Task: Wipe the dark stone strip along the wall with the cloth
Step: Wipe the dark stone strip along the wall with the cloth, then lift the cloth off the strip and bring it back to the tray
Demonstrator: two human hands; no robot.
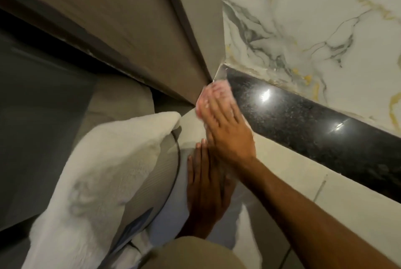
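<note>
A polished dark speckled stone strip [308, 121] runs along the foot of the white marble wall [303, 19], from the corner toward the lower right. My right hand [227, 132] lies flat on a pale pink cloth [217, 90], pressing it onto the strip's left end by the corner; the cloth is blurred. My left hand [206, 188] rests palm down with fingers apart on the pale floor tile, just under my right wrist, holding nothing.
A grey-brown panel [134, 29] meets the marble at the corner. A white fluffy towel [104, 171] lies on the left beside a ribbed grey item with a dark cord. Pale floor tiles [325, 214] border the strip. A dark surface fills the far left.
</note>
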